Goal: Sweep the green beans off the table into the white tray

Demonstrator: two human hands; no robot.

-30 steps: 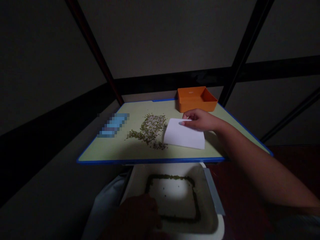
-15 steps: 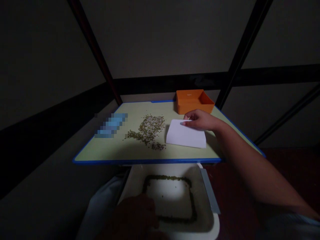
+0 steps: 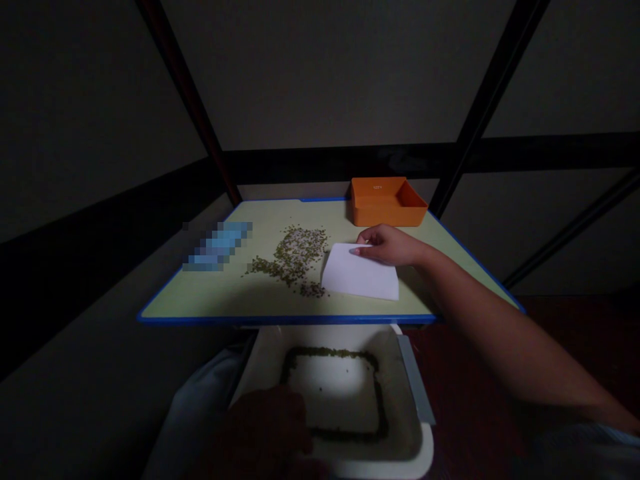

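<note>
A blue-edged surface (image 3: pixel 210 303) carries an orange bin (image 3: pixel 385 202) at its far edge. Below the near edge, a white tub (image 3: pixel 405 400) ringed with green grains is steadied by the left hand (image 3: pixel 265 433); its fingers are too dark to read. A white card (image 3: pixel 361 275) lies flat, long axis left-right, its left edge touching the mung bean pile (image 3: pixel 295 257). The right hand (image 3: pixel 387 243), arm extended, pinches the card's far edge.

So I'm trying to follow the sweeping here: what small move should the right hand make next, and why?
Probably slide the card leftward and toward the near edge. The right hand holds its far edge, its left edge just touches the beans on the board, and the left hand holds a tub below that edge.
</note>
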